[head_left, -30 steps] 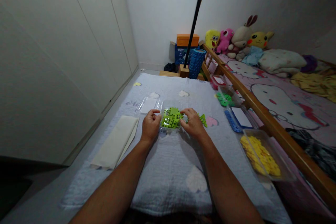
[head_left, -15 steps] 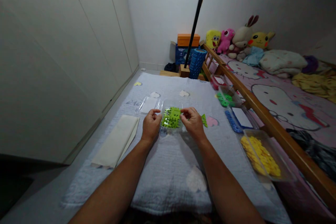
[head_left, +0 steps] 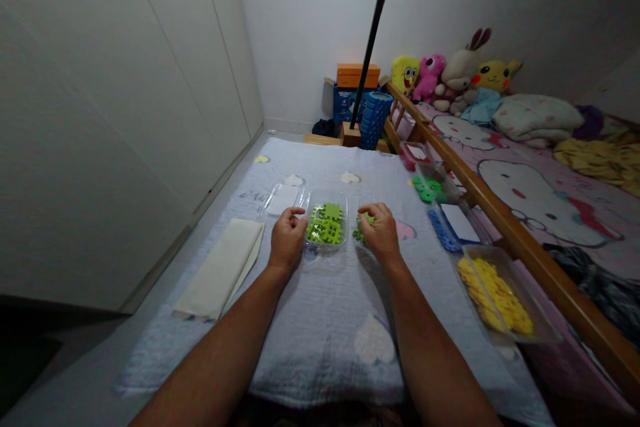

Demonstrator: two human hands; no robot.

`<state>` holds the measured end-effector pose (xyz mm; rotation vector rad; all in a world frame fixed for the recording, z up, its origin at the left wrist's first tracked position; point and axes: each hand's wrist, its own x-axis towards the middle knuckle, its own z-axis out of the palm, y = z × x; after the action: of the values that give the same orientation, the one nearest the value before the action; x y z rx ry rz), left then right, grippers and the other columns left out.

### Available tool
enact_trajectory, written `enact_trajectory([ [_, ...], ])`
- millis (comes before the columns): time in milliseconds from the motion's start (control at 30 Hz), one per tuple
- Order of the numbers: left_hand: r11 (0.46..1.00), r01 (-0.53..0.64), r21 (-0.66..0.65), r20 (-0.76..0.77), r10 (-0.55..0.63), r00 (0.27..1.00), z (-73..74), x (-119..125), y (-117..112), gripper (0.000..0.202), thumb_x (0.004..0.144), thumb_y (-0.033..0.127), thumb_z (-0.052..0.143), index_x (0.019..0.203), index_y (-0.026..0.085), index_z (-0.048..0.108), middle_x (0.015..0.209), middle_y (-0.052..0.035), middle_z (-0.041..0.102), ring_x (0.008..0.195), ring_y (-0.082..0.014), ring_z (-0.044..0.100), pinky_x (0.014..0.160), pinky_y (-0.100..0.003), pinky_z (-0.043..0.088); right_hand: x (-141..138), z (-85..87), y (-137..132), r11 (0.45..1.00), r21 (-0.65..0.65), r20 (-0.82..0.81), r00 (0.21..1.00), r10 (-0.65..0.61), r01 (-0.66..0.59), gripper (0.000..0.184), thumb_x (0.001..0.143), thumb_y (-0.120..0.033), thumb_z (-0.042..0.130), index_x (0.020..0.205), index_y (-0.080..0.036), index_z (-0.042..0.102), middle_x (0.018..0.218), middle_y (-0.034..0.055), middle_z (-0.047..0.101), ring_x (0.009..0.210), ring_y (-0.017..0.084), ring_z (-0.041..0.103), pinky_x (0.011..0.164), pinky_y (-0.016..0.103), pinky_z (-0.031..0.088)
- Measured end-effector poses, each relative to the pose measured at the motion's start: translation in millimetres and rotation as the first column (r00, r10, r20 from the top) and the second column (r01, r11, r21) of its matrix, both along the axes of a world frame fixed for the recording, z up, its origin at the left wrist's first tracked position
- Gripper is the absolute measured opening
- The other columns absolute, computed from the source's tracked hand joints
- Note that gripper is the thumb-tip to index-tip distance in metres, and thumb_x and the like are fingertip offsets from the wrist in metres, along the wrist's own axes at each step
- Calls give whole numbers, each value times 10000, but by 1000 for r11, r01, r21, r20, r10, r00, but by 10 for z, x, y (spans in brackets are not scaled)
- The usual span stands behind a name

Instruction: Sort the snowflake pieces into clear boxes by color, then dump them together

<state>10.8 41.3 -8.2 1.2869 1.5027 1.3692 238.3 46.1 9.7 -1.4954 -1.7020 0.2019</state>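
Observation:
A clear plastic box (head_left: 346, 199) holding several lime-green notched building pieces (head_left: 326, 232) sits in front of me on the cloth. My left hand (head_left: 289, 237) is at the box's left rim, thumb and fingers closed around that edge. To the right of the box, my right hand (head_left: 379, 230) is lowered over a few loose lime-green pieces (head_left: 357, 235). Its fingertips pinch one green piece (head_left: 369, 217), partly covered by the hand. Left of the box lies a clear lid (head_left: 283, 200) with a white label.
A folded cream cloth (head_left: 223, 270) lies at the left. Along the wooden bed rail (head_left: 500, 220) at the right stand boxes of yellow pieces (head_left: 495, 293), blue pieces (head_left: 443, 230), green pieces (head_left: 427, 189) and a red box (head_left: 415, 155). A black pole (head_left: 373, 40) rises beyond the far edge.
My right hand has moved right, from the box's right edge to the loose green pieces beside it. My left hand has stayed at the left rim.

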Motion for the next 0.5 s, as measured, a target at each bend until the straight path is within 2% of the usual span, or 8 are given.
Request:
enact_trajectory([
  [100, 1000, -1, -1, -1, 1, 1000, 6, 2, -4, 279, 803, 396, 606, 973, 179, 650, 587, 74, 424, 565, -132, 435, 578, -250, 327, 223, -14, 53, 994, -75, 81, 994, -70, 77, 191, 826, -164, 563, 869, -207, 743, 956, 87, 698, 969, 254, 623, 944, 392, 463],
  [200, 1000, -4, -1, -1, 4, 1000, 11, 4, -3, 275, 799, 397, 610, 967, 181, 649, 585, 73, 426, 565, -132, 435, 575, -248, 323, 333, -68, 62, 984, -144, 214, 974, -73, 105, 133, 814, -176, 627, 866, -200, 747, 944, 91, 688, 974, 256, 613, 942, 382, 447],
  [333, 1000, -3, 0, 2, 3, 1000, 22, 5, -3, 276, 794, 397, 609, 961, 181, 651, 584, 73, 428, 559, -132, 434, 570, -247, 325, 284, -126, 2, 974, -193, 370, 928, -36, 115, 67, 825, -228, 687, 879, -214, 724, 926, 72, 692, 937, 242, 596, 877, 348, 429],
  [500, 1000, -10, -6, -7, 10, 1000, 30, 6, -7, 271, 791, 384, 607, 965, 182, 655, 585, 75, 429, 559, -131, 439, 572, -246, 329, 121, -72, -101, 959, -248, 475, 880, -1, 136, 216, 827, -225, 720, 1041, -213, 688, 986, 78, 721, 923, 244, 593, 820, 334, 400],
])
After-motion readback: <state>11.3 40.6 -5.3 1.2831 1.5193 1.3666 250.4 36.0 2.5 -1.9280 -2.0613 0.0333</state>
